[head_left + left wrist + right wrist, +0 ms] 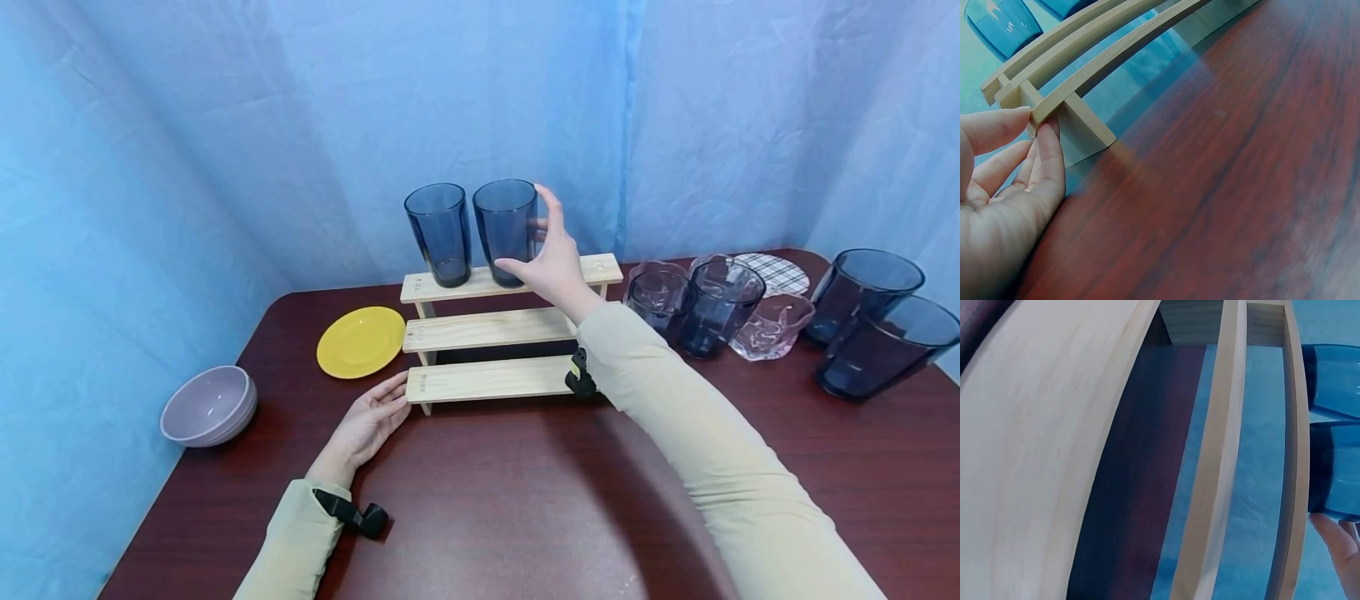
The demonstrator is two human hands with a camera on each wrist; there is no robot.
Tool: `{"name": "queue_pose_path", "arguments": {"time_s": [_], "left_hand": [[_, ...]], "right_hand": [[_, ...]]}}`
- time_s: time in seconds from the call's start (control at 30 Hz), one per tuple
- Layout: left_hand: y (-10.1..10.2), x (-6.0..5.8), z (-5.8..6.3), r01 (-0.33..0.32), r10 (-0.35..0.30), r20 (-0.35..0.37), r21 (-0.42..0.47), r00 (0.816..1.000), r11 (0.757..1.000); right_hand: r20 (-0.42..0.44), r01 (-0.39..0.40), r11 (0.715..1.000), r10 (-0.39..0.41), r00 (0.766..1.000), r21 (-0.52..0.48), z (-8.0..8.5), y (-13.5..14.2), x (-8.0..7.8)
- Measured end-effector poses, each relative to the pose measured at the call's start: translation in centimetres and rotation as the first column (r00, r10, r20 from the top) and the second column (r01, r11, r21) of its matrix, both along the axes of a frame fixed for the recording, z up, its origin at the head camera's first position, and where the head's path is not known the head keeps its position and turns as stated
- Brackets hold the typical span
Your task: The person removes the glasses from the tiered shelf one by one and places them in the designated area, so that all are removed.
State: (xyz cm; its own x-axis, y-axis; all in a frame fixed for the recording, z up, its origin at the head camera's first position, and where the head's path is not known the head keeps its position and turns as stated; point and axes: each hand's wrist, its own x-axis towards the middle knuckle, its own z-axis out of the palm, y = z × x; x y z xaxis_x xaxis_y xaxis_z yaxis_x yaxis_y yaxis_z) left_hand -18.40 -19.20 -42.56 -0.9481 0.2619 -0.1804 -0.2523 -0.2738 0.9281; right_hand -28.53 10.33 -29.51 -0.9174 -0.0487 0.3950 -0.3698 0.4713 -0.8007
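A three-step wooden rack [487,330] stands on the dark red-brown table. On its top step two tall blue-grey glasses are side by side, both upright. Around the right-hand glass [504,237] my right hand [557,262] curves its thumb and fingers, gripping it from the right. The left-hand glass [442,237] stands free of any hand, close beside it. My left hand [367,429] pinches the left end of the lowest step between thumb and fingers, plain in the left wrist view. At the right wrist view's edge, the gripped glass [1338,469] meets the top step.
A yellow plate [360,342] lies left of the rack, with a lilac bowl [208,407] farther left. To the right stand dark tumblers [720,308], a clear wavy glass [772,325], two large dark glasses [888,342] and a checked round piece [772,273]. A blue curtain [450,100] hangs behind.
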Motion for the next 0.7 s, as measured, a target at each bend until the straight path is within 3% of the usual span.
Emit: {"name": "queue_pose_path", "arguments": {"time_s": [0.4,0.7], "left_hand": [[-0.1,-0.1,-0.1,0.018,-0.018,-0.013,-0.003,1.0,1.0],[-0.1,-0.1,0.0,0.011,-0.011,-0.002,0.008,1.0,1.0]], "right_hand": [[-0.016,-0.022,0.999,0.022,1.0,-0.027,0.5,0.9,0.9],[-0.026,-0.052,0.99,0.049,0.998,-0.131,1.3,2.6,2.4]]}}
